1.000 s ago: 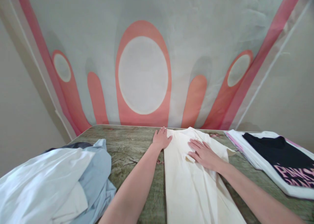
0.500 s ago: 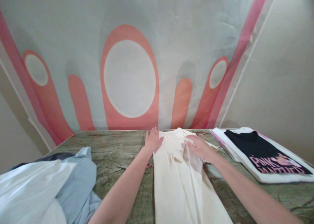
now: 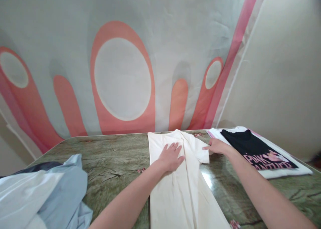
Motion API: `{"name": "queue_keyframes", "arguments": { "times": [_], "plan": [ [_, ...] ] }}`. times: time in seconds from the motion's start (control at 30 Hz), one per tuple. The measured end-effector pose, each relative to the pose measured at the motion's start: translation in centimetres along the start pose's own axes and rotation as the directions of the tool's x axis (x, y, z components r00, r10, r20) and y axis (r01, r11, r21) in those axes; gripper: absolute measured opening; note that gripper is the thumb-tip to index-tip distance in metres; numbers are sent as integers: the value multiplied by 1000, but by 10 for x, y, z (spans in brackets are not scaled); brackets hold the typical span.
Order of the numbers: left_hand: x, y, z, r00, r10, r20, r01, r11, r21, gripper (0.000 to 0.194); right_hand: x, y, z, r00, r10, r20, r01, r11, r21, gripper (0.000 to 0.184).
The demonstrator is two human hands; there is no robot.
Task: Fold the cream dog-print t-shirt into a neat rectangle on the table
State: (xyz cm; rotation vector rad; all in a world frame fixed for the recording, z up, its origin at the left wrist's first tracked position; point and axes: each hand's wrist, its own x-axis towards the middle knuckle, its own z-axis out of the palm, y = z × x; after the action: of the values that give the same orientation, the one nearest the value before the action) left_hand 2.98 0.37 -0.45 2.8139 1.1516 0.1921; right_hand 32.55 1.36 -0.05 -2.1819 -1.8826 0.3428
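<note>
A cream T-shirt [image 3: 173,188] lies lengthwise on the table, its left side folded inward and its collar end near the far edge. My left hand [image 3: 172,156] rests flat on its upper part with the fingers spread. At the short sleeve [image 3: 202,151] on the right side, my right hand [image 3: 217,146] pinches the sleeve's outer edge between thumb and fingers. The sleeve is spread out to the right. The shirt's near end runs out of view at the bottom.
Folded shirts [image 3: 260,152], a black one with pink lettering on top of white ones, lie at the right. A loose heap of white and light-blue clothes [image 3: 57,192] is at the left. Behind the wood-patterned table [image 3: 112,155] rises a wall with a pink-and-grey backdrop [image 3: 160,55].
My left hand has moved from the shirt's left edge onto its upper middle. My right hand has moved outward to the sleeve, which is now flatter and spread out. The view has turned right.
</note>
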Motion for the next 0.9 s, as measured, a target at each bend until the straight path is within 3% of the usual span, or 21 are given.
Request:
{"name": "queue_keyframes", "arguments": {
  "times": [0.1, 0.2, 0.27, 0.37, 0.43, 0.53, 0.7, 0.8, 0.9],
  "plan": [
    [1, -2, 1, 1000, -1, -13, 1, 1000, -2, 60, -1, -4, -2, 996, 51, 67, -58, 992, 110, 29],
    [1, -2, 2, 1000, 8, -18, -8, 1000, -9, 61, -2, -7, -4, 997, 82, 7, -80, 948, 309, 22],
    [1, -2, 2, 1000, 11, -24, -11, 1000, -11, 60, -3, -12, -7, 997, 65, -31, -42, 873, 487, 20],
    [0, -2, 4, 999, 19, -47, -20, 1000, -11, 58, -3, -23, -15, 999, 13, -42, 25, 609, 793, 25],
    [-1, -2, 5, 997, 27, -66, -28, 1000, -9, 57, -3, -35, -22, 1000, 0, -27, 24, 417, 909, 30],
    [-2, 0, 4, 996, 27, -84, -27, 1000, -4, 55, -1, -56, -35, 1000, -19, -14, 17, 210, 978, 30],
    [-4, 5, -3, 997, 28, -71, -28, 1000, 3, 54, 0, -98, -50, 997, -70, 24, -18, 82, 997, 27],
    [-4, 8, -7, 999, 28, -26, -28, 1000, -2, 54, -1, -128, -45, 988, -135, 70, -72, -10, 997, 25],
    [-3, 10, -9, 999, 19, 33, -19, 1000, -2, 57, 1, -159, -27, 977, -182, 110, -128, -90, 988, 26]
  ]
}}
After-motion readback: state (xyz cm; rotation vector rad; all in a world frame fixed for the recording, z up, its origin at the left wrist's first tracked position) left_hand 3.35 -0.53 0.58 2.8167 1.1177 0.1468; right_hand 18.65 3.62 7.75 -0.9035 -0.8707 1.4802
